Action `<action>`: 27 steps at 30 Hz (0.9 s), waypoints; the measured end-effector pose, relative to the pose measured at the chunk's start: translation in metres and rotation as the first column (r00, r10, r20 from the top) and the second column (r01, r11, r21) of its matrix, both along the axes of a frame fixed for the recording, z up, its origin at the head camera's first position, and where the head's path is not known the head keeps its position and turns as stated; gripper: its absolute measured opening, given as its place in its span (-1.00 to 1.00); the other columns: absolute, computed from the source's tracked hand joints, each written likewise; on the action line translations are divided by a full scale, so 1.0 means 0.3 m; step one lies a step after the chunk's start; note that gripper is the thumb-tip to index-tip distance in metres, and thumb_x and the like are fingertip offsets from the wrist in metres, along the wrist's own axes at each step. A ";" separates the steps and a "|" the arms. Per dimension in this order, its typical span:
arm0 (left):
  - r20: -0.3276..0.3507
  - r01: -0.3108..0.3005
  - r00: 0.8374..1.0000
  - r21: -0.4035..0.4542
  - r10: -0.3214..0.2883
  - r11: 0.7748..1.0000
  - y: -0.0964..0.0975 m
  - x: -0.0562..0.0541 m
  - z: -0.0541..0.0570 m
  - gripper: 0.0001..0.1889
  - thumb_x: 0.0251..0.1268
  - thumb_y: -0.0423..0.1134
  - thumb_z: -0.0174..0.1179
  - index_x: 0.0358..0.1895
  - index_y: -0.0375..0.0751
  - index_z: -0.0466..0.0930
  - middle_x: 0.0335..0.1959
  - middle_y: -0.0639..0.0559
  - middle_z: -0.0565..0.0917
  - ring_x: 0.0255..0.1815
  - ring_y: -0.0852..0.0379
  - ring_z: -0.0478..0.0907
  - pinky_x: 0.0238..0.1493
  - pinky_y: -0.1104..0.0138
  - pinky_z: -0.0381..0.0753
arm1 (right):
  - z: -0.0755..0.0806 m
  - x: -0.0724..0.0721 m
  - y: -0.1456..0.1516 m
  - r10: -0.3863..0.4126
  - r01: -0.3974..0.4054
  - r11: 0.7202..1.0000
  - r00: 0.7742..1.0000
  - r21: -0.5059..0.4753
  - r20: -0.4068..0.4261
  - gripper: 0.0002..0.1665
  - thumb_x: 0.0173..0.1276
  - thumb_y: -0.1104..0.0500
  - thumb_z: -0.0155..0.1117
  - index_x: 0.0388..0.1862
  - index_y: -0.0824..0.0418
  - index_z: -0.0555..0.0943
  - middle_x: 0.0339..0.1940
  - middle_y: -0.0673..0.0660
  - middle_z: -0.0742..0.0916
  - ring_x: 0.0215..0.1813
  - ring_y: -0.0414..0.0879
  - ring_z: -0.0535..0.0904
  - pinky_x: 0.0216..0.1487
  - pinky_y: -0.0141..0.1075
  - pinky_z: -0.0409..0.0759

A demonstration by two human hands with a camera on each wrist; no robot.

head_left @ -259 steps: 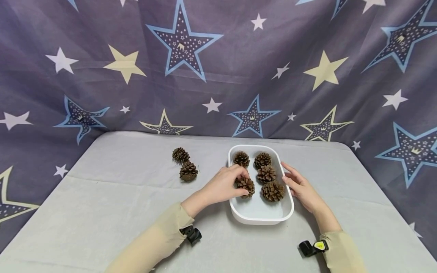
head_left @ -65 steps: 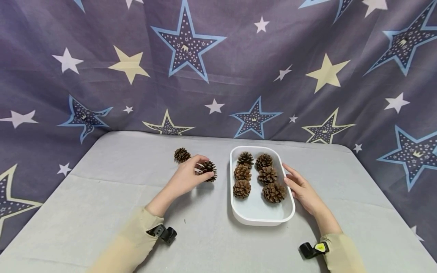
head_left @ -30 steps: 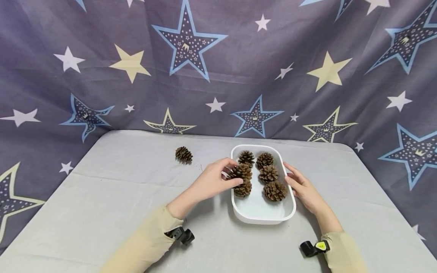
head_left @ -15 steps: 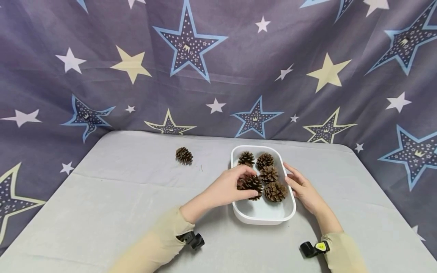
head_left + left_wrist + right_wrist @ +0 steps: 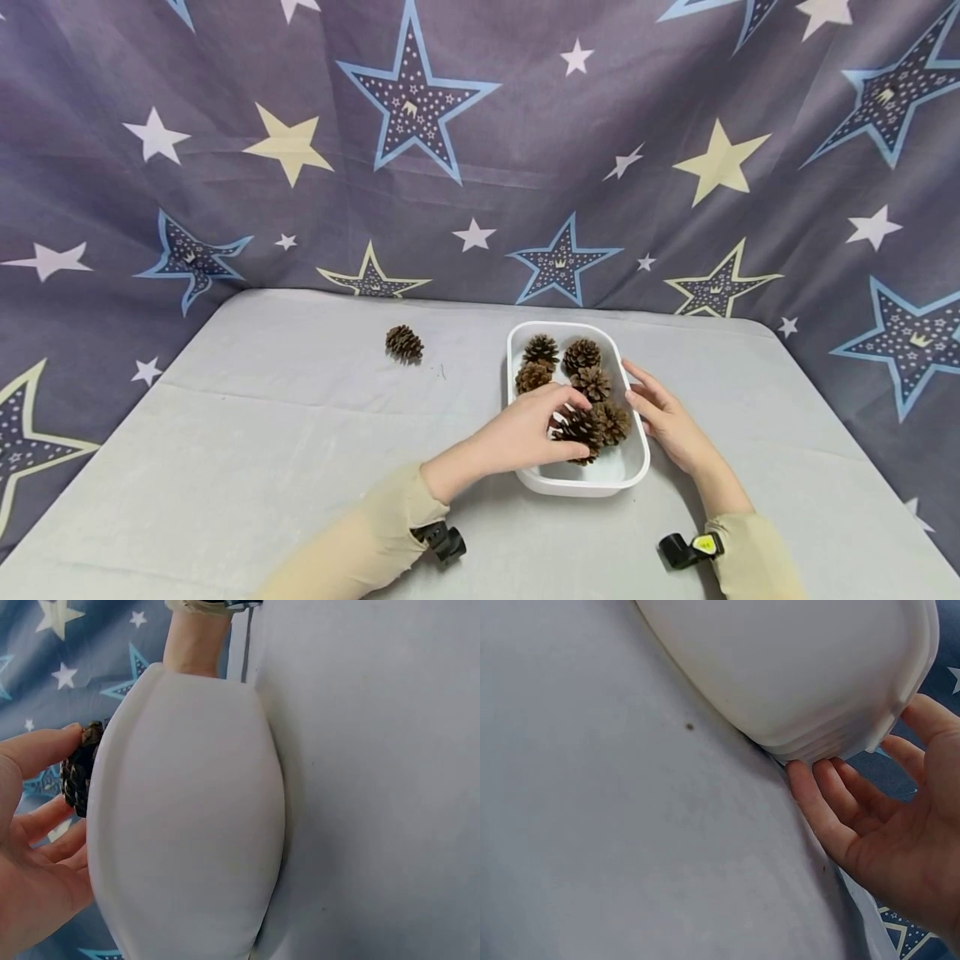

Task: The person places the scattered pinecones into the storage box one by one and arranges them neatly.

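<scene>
My left hand (image 5: 528, 429) pinches a dark brown pine cone (image 5: 576, 435) between thumb and fingers, inside the front part of a white plastic box (image 5: 573, 483). In the left wrist view, the same pine cone (image 5: 77, 776) shows past the box wall (image 5: 187, 810). More pine cones lie in the box: one at back left (image 5: 541, 350), another in front of it, and a column of three along the right. My left hand covers the box's front left area. My right hand (image 5: 670, 419) touches the right outer wall with loosely extended fingers; the right wrist view shows its fingertips (image 5: 799, 772) against the box.
A single pine cone (image 5: 404, 344) lies on the grey cloth-covered table (image 5: 285, 433), left of the box. Tiny bits of debris (image 5: 442, 372) are near it. A dark curtain with stars (image 5: 480, 150) hangs behind the table.
A second loose pine cone left the table for the box in my left hand. Since half a second ago that hand has moved it toward the front right. My right hand stays at the wall.
</scene>
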State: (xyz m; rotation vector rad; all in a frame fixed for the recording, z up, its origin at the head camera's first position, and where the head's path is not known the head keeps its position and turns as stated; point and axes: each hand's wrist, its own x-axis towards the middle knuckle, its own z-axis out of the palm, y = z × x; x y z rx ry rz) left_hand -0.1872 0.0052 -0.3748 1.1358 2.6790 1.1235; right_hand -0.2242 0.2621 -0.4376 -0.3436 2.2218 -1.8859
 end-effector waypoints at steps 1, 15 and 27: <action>0.003 0.002 1.000 -0.006 -0.002 1.000 0.004 0.002 -0.001 -0.53 0.03 -0.01 0.28 0.04 0.01 0.43 0.02 0.16 0.51 0.02 0.26 0.45 0.08 0.43 0.42 | 0.000 0.000 0.000 0.001 -0.001 1.000 1.000 -0.001 0.000 -0.35 0.45 0.09 -0.10 0.45 0.08 -0.01 0.19 0.39 0.29 -0.05 -0.30 0.48 -0.13 -0.30 0.60; 0.017 0.073 0.997 -0.090 -0.071 0.993 0.040 0.012 -0.016 -0.52 0.02 -0.06 0.30 0.06 0.02 0.42 0.04 0.15 0.47 0.02 0.26 0.44 0.10 0.44 0.41 | -0.002 0.000 0.002 0.008 -0.008 1.000 1.000 0.003 -0.004 -0.35 0.44 0.09 -0.10 0.45 0.07 -0.02 0.23 0.41 0.28 -0.01 -0.31 0.47 -0.12 -0.30 0.59; -0.010 0.112 0.993 -0.133 -0.115 0.985 0.059 0.003 -0.032 -0.53 0.01 -0.09 0.31 0.05 0.01 0.45 0.04 0.15 0.51 -0.04 0.32 0.46 0.04 0.53 0.40 | -0.003 -0.001 0.004 0.008 -0.008 1.000 1.000 0.001 -0.005 -0.35 0.45 0.09 -0.11 0.45 0.08 -0.02 0.23 0.41 0.27 0.00 -0.32 0.46 -0.11 -0.29 0.60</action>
